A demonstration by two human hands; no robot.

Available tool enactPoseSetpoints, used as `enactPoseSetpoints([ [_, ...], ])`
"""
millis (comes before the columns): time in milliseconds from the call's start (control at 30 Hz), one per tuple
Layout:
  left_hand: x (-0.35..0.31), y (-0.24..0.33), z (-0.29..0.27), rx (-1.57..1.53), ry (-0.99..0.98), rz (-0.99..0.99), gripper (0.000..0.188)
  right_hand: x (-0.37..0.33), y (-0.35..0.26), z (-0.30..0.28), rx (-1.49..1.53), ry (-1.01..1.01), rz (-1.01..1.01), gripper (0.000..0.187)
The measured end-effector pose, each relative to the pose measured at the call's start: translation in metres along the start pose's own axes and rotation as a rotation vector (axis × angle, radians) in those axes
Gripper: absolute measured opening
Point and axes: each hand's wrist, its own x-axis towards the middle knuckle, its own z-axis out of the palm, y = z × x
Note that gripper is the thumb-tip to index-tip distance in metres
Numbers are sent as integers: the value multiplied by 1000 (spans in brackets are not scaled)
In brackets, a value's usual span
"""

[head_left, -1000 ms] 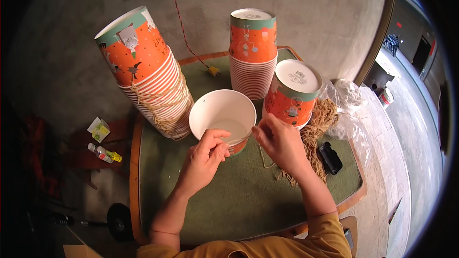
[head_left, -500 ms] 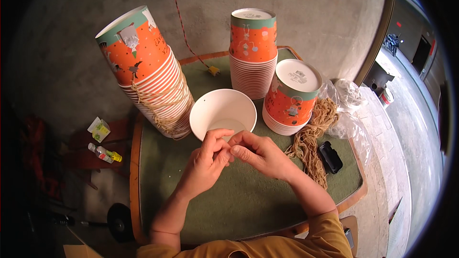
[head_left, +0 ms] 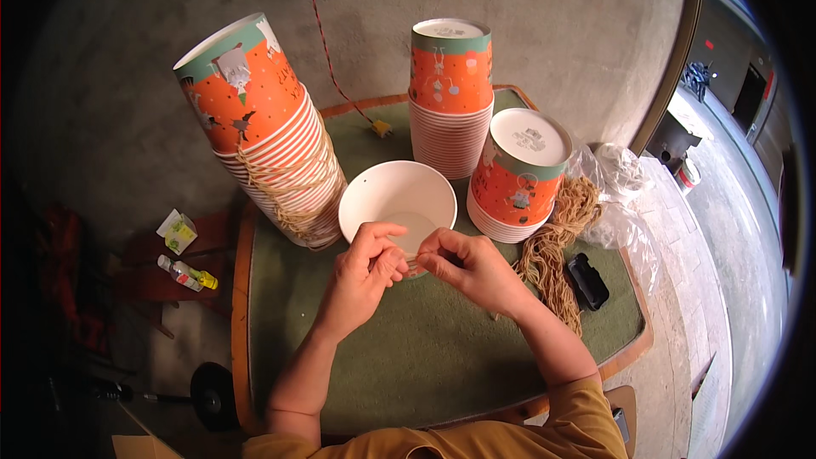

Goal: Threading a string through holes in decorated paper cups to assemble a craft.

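My left hand [head_left: 367, 270] and my right hand [head_left: 470, 270] meet at the near rim of an open white paper bucket [head_left: 393, 195], which stands upright on the table. Both are closed in a pinch, fingertips a little apart. Something thin and pale seems to run between them, too small to name. The bucket has a small dark hole near its far left rim. Right of my right hand lies a bundle of tan cord [head_left: 552, 268]. Beside it, a short stack of upturned orange buckets [head_left: 517, 191] shows its white base.
A tall leaning bucket stack [head_left: 255, 127], wrapped in cord, stands at the left; another stack [head_left: 451, 93] is at the back. A black case [head_left: 586, 281] and clear plastic bags [head_left: 629, 229] lie at the right. A yellow plug [head_left: 380, 127] rests at the green table's [head_left: 382, 374] far edge.
My fingertips have drawn slightly apart, the right hand shifting to the right. The bucket and stacks sit almost where they were in the picture.
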Motion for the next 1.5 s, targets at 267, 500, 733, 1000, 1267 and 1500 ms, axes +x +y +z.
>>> enactPoseSetpoints([
  [267, 3, -9, -2, 4, 73, 32, 20, 3, 6, 1, -7, 13, 29, 14],
  [500, 3, -4, 5, 137, 29, 97, 17, 3, 8, 1, -2, 19, 6, 15],
  [733, 3, -5, 4, 284, 60, 165, 8, 3, 5, 0, -32, -8, 30, 16],
  [1000, 6, -12, 3, 403, 164, 250, 12, 4, 7, -1, -70, 75, 19, 14],
  [1267, 5, -18, 10, 836, -19, 330, 25, 7, 12, 2, -166, 232, -97, 8],
  [1500, 5, -13, 4, 489, 222, 227, 15, 8, 14, 4, -194, 365, -169, 6],
])
